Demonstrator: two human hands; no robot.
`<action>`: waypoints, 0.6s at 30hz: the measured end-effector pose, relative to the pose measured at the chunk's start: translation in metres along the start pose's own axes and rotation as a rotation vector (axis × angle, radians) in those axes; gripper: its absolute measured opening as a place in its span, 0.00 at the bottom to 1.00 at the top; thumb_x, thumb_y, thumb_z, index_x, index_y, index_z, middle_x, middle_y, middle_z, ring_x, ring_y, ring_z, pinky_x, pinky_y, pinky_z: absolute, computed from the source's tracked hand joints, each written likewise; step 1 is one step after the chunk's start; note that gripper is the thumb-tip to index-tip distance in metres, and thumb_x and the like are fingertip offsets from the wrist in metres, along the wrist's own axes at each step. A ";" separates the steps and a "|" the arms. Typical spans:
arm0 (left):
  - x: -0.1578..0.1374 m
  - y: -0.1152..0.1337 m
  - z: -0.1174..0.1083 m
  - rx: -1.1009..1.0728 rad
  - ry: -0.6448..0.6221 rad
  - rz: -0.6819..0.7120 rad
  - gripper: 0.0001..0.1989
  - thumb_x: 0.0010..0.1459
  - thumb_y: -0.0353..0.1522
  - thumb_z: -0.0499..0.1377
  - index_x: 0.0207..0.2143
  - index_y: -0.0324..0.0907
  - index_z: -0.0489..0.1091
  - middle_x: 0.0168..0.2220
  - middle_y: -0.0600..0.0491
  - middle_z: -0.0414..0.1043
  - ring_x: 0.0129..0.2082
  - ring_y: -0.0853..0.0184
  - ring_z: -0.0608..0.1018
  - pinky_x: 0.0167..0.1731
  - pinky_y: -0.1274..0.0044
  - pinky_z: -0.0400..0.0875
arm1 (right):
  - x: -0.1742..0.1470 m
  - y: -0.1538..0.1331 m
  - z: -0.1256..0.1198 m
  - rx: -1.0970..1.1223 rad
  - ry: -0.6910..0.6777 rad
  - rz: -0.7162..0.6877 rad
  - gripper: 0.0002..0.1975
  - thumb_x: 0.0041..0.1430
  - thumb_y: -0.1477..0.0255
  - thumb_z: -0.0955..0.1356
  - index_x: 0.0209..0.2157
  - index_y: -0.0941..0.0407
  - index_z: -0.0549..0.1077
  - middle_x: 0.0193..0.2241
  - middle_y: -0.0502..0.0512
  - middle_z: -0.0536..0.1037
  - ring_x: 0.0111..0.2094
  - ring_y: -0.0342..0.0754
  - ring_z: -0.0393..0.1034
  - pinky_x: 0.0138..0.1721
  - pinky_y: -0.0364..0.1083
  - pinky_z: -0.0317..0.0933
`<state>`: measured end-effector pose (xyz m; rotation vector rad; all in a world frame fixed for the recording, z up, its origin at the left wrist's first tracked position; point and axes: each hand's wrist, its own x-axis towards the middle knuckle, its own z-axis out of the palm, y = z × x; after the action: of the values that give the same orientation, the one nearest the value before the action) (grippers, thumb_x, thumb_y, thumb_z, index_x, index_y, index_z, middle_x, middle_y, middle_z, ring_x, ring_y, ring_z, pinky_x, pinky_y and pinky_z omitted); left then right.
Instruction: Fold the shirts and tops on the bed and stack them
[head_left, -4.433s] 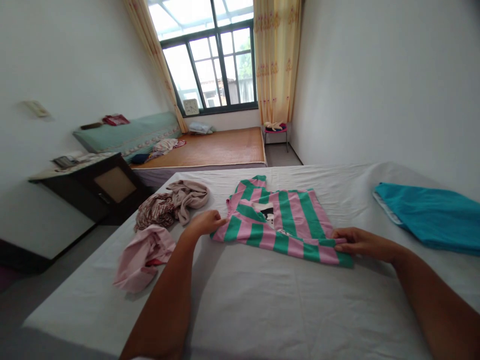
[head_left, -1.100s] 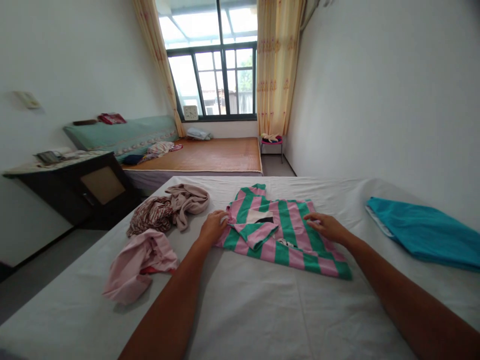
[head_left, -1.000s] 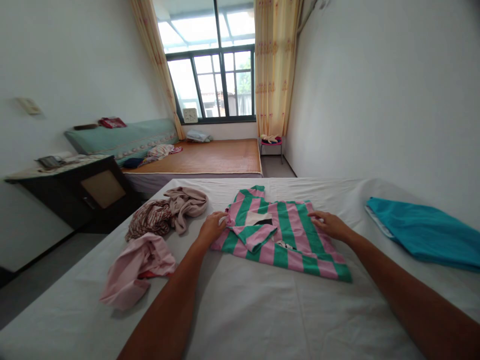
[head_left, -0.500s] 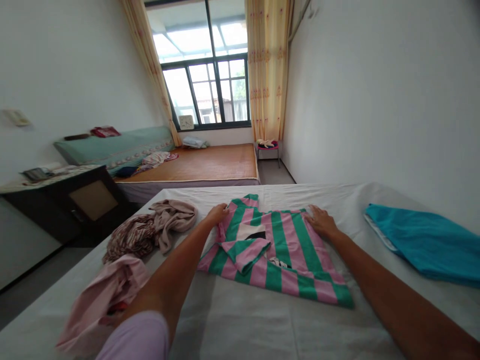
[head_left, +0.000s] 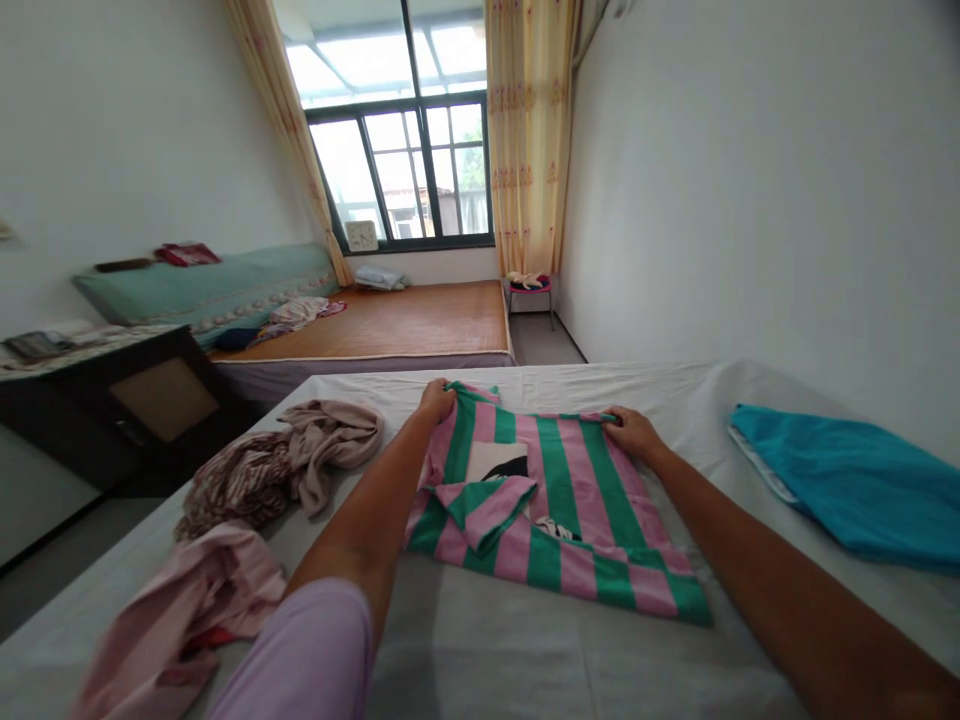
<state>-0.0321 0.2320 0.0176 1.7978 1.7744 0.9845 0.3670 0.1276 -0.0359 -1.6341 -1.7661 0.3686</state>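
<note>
A green-and-pink striped shirt [head_left: 559,470] lies partly folded on the white sheet, with a black-and-white print on its front and a sleeve laid across it. My left hand [head_left: 438,400] pinches its far left corner, slightly lifted. At the far right corner, the fingers of my right hand [head_left: 630,432] are closed on the cloth. The far edge stretches between both hands, while the near edge rests on the sheet.
Left of the shirt lie a brown patterned garment [head_left: 240,475], a beige one [head_left: 337,435] and a pink one [head_left: 195,610]. A folded turquoise cloth [head_left: 847,480] is at the right. Beyond stand another bed [head_left: 420,320] and a dark cabinet [head_left: 150,400].
Both hands have taken hold of the shirt's far corners. My left hand has raised its corner and moved slightly away from me, and the far edge is now straighter.
</note>
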 end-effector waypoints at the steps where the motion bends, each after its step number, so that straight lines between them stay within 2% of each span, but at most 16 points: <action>1: -0.001 0.003 -0.001 -0.037 -0.005 0.008 0.08 0.47 0.26 0.55 0.30 0.36 0.72 0.26 0.51 0.73 0.29 0.65 0.74 0.31 0.76 0.67 | -0.001 -0.003 0.000 0.023 0.010 -0.001 0.11 0.48 0.71 0.64 0.32 0.55 0.76 0.30 0.52 0.79 0.33 0.49 0.71 0.36 0.44 0.63; 5: -0.018 0.019 -0.015 -0.210 -0.039 0.096 0.07 0.46 0.27 0.56 0.31 0.37 0.71 0.27 0.54 0.72 0.28 0.68 0.73 0.30 0.79 0.67 | -0.012 -0.020 -0.014 0.134 0.042 -0.018 0.11 0.48 0.69 0.63 0.32 0.56 0.75 0.28 0.51 0.78 0.31 0.48 0.71 0.35 0.45 0.64; 7: -0.035 0.022 -0.031 -0.288 -0.082 0.149 0.07 0.46 0.28 0.58 0.30 0.38 0.70 0.28 0.56 0.72 0.28 0.70 0.73 0.29 0.80 0.67 | -0.027 -0.030 -0.028 0.271 -0.014 -0.067 0.11 0.49 0.67 0.65 0.32 0.56 0.75 0.31 0.52 0.79 0.34 0.49 0.72 0.37 0.45 0.65; 9: -0.058 0.016 -0.050 -0.377 -0.239 0.208 0.06 0.43 0.29 0.60 0.28 0.38 0.70 0.26 0.56 0.71 0.26 0.72 0.72 0.29 0.81 0.67 | -0.048 -0.036 -0.043 0.414 -0.148 -0.118 0.10 0.49 0.66 0.68 0.32 0.57 0.75 0.34 0.54 0.80 0.38 0.50 0.72 0.41 0.47 0.65; 11: -0.086 0.004 -0.068 -0.437 -0.464 0.253 0.07 0.41 0.28 0.62 0.27 0.37 0.70 0.24 0.56 0.71 0.25 0.71 0.72 0.29 0.79 0.68 | -0.070 -0.038 -0.055 0.445 -0.328 -0.155 0.08 0.49 0.67 0.69 0.30 0.57 0.76 0.35 0.56 0.80 0.40 0.52 0.73 0.44 0.48 0.65; 13: -0.114 -0.010 -0.082 -0.436 -0.640 0.268 0.08 0.39 0.26 0.63 0.27 0.37 0.71 0.24 0.56 0.73 0.27 0.69 0.74 0.33 0.77 0.70 | -0.088 -0.036 -0.062 0.365 -0.489 -0.192 0.07 0.49 0.70 0.67 0.29 0.57 0.77 0.33 0.55 0.81 0.39 0.52 0.74 0.44 0.49 0.65; 14: -0.126 -0.016 -0.087 -0.399 -0.686 0.277 0.10 0.38 0.26 0.63 0.28 0.37 0.72 0.26 0.55 0.74 0.30 0.67 0.75 0.35 0.76 0.70 | -0.094 -0.036 -0.063 0.296 -0.527 -0.213 0.08 0.48 0.73 0.66 0.28 0.56 0.78 0.33 0.55 0.81 0.38 0.52 0.74 0.45 0.50 0.65; 16: -0.144 -0.026 -0.094 -0.274 -0.738 0.333 0.17 0.37 0.24 0.63 0.35 0.39 0.74 0.35 0.54 0.78 0.38 0.64 0.76 0.43 0.74 0.70 | -0.101 -0.038 -0.062 0.121 -0.482 -0.234 0.13 0.45 0.77 0.63 0.28 0.55 0.79 0.32 0.53 0.81 0.38 0.52 0.74 0.45 0.50 0.65; 18: -0.155 -0.031 -0.097 -0.092 -0.738 0.415 0.25 0.37 0.25 0.63 0.43 0.41 0.74 0.45 0.53 0.77 0.46 0.62 0.74 0.48 0.74 0.67 | -0.102 -0.051 -0.057 -0.053 -0.349 -0.250 0.17 0.43 0.80 0.61 0.30 0.54 0.79 0.33 0.53 0.81 0.39 0.52 0.74 0.45 0.49 0.64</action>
<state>-0.1130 0.0655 0.0296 2.1338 0.9185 0.4156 0.3623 0.0077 0.0074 -1.4237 -2.2292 0.5158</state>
